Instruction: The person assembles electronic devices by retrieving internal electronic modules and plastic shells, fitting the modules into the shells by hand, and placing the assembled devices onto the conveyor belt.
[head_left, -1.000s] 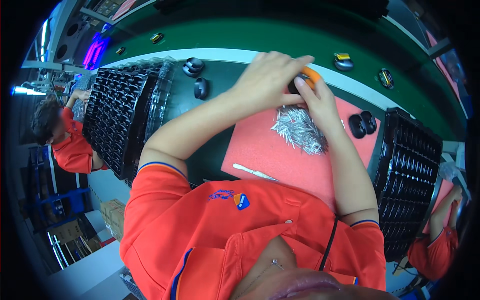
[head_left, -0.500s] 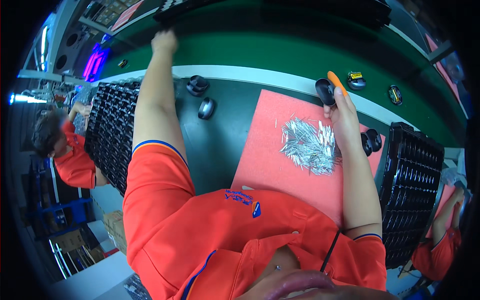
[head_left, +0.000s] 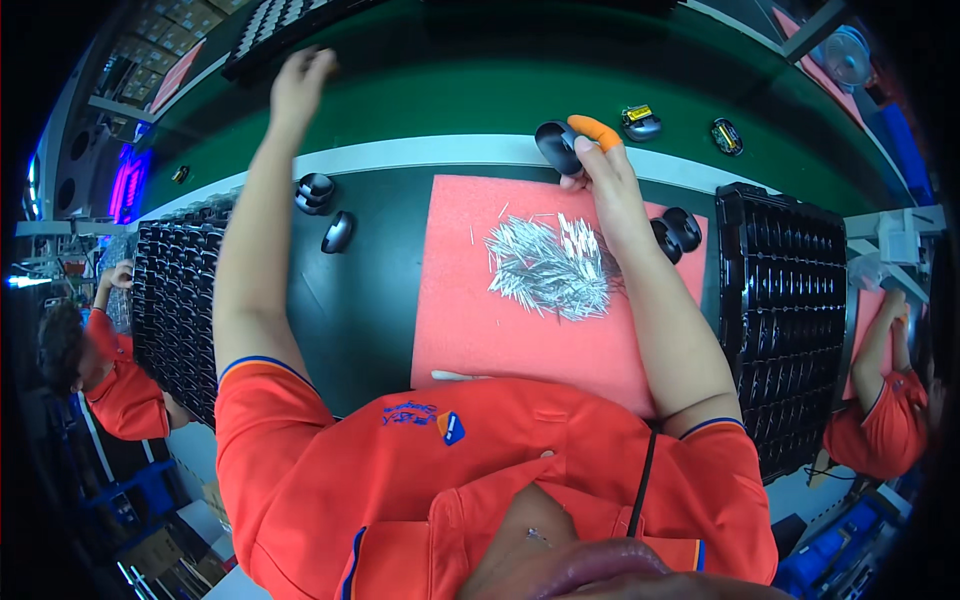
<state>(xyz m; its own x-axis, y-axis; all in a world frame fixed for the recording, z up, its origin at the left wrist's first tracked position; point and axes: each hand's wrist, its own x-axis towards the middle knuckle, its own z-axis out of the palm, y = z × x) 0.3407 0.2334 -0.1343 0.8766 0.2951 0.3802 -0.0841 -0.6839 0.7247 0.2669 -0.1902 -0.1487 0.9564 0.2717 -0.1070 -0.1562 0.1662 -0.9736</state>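
My right hand holds a dark, glossy oval shell above the white edge of the belt, its fingers closed on it. An orange finger cot covers one fingertip. My left arm stretches far forward, and my left hand is over the green belt. Its fingers are bent and their tips face away, so I cannot tell what they hold. Under my right forearm, a pile of thin silvery pins lies on a pink foam mat.
Dark shells sit left of the mat; others lie at its right. Two shells with yellow-marked inserts rest on the belt. Black moulded trays flank me on both sides. Co-workers in red sit at far left and right.
The view has swung right, so the bench appears shifted left. My left hand remains over the belt, and its blur has lessened. My right hand still grips the dark shell.
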